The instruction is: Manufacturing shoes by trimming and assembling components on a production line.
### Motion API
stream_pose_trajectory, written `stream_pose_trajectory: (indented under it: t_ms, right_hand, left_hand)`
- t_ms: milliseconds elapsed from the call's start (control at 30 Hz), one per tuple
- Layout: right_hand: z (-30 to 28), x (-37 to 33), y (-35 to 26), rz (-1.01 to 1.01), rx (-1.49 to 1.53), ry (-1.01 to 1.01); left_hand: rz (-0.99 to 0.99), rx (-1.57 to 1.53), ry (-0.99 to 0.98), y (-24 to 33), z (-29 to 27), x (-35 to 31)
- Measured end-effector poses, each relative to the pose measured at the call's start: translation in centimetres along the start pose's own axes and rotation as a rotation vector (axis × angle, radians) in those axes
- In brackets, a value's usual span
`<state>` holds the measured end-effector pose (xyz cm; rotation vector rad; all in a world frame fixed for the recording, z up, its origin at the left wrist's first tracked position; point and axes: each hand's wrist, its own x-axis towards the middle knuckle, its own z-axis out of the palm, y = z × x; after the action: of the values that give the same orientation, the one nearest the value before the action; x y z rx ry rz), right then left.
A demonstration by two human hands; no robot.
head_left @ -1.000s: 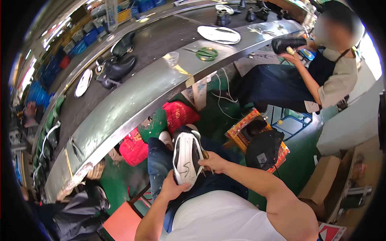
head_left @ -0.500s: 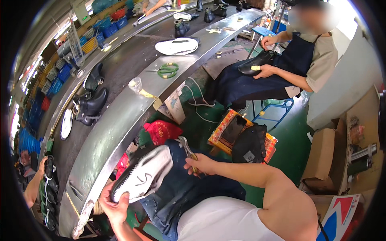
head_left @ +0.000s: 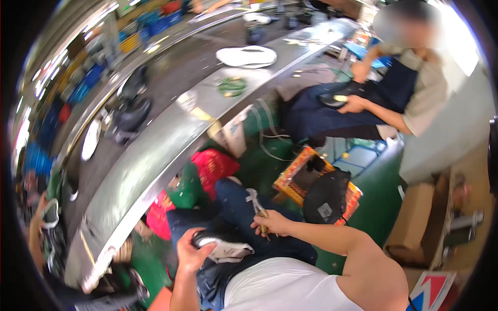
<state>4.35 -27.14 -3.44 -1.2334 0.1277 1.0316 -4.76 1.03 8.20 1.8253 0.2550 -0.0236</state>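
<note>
My left hand (head_left: 192, 250) grips a shoe (head_left: 228, 251) by one end, just above my lap. The shoe is tilted, with a white underside and a black edge. Blur hides its finer detail. In my right hand (head_left: 274, 224) is a pair of lasting pliers (head_left: 254, 201), the metal head pointing up and away from me. The pliers' head is apart from the shoe, over my dark trousers (head_left: 236, 207).
A metal-edged conveyor (head_left: 140, 171) curves along my left, carrying a white sole (head_left: 246, 57), a green ring (head_left: 232, 86) and black shoes (head_left: 132, 114). Red bags (head_left: 215, 165) lie below. Ahead right, a seated co-worker (head_left: 358, 103) holds a black shoe. A black bag (head_left: 327, 197) rests on an orange box.
My left hand has brought the shoe in towards my lap and turned it. The right hand with the pliers moved slightly right and down. The whole view has shifted and blurred.
</note>
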Motion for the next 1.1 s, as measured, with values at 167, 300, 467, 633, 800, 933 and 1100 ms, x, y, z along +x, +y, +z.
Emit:
stream_pose_trajectory:
  t_ms: [167, 300, 467, 633, 800, 933, 1100]
  right_hand:
    - [-0.5, 0.3, 0.2, 0.013, -0.006, 0.025]
    - [-1.1, 0.4, 0.0, 0.030, 0.077, -0.043]
    - [-3.3, 0.4, 0.2, 0.005, 0.207, -0.036]
    - [-3.2, -0.7, 1.1, -0.021, 0.254, -0.006]
    - [-1.2, -0.5, 1.0, 0.042, 0.158, -0.052]
    - [-1.3, -1.0, 0.5, 0.018, 0.165, 0.002]
    - [-1.5, -2.1, -3.2, 0.056, 0.393, 0.035]
  left_hand:
    - [0.147, -0.551, -0.180, -2.6, 2.0, 0.3]
    - [0.258, -0.244, -0.004, -4.7, 3.0, 1.5]
    - [0.536, -0.028, 0.029, 1.3, 1.8, 3.8]
    - [-0.090, 0.150, -0.063, 5.2, 2.8, 8.1]
    - [-0.221, 0.096, -0.244, -8.1, 7.5, 7.2]
    - [-0.076, 0.410, -0.237, -7.1, 5.1, 2.9]
    - [0.009, 0.417, 0.120, -5.3, 5.6, 0.8]
